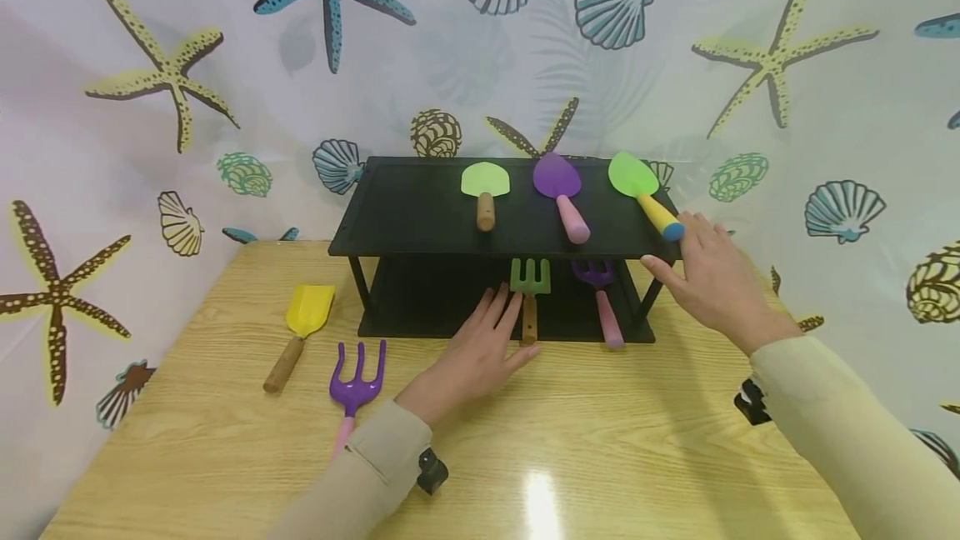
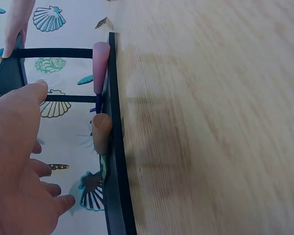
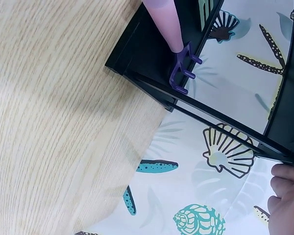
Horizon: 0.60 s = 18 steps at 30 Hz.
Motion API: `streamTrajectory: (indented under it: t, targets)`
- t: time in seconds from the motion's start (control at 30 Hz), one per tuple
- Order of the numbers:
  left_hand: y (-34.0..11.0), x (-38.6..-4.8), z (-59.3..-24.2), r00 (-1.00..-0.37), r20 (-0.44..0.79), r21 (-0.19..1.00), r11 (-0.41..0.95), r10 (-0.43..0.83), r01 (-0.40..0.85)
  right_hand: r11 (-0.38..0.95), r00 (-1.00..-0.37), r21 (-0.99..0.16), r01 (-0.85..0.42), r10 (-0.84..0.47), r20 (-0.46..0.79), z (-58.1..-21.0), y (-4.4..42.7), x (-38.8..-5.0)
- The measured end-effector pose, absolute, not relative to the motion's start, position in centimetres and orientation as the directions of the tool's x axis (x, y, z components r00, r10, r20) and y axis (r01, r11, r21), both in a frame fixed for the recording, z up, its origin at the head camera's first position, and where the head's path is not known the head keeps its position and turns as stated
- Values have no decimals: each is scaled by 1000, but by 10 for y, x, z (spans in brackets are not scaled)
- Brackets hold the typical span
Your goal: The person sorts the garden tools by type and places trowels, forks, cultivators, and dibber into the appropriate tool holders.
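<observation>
My left hand (image 1: 480,352) hovers at the front of the black two-tier rack's lower shelf (image 1: 442,307), fingers spread and loosely bent, holding nothing. Beside its fingertips lies a green hand fork (image 1: 530,277) with a wooden handle; whether they touch, I cannot tell. Further right on that shelf is a purple fork with a pink handle (image 1: 609,319). My right hand (image 1: 712,273) rests against the right end of the upper shelf (image 1: 412,207), thumb near its front edge. Close to it lies a green trowel (image 1: 633,176) with a yellow, blue-tipped handle.
On the upper shelf also lie a pale green trowel (image 1: 485,179) with a wooden handle and a purple trowel (image 1: 557,177) with a pink handle. A yellow shovel (image 1: 309,309) and a larger purple fork (image 1: 356,390) lie on the wooden table (image 1: 202,373), left of the rack.
</observation>
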State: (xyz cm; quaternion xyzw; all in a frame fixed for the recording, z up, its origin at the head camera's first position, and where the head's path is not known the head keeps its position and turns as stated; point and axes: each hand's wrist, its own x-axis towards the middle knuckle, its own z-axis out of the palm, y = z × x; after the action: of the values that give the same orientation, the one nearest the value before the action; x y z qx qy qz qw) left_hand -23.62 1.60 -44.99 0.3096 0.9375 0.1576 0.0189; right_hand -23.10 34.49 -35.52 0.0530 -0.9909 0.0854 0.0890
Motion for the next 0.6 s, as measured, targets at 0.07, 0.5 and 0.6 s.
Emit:
streamTrajectory:
  t: [0.07,0.5,0.6]
  targets:
    - [9,-232,-449,-808,48,306,761,587,572,979,-978,-162,-122,-91,187,-356,345,-231]
    - [-41,-204,-448,-816,43,310,768,577,560,979,-978,-164,-123,-92,185,-356,347,-232]
    - [-51,-196,-448,-826,49,314,776,562,547,979,-978,-164,-124,-92,190,-357,347,-233]
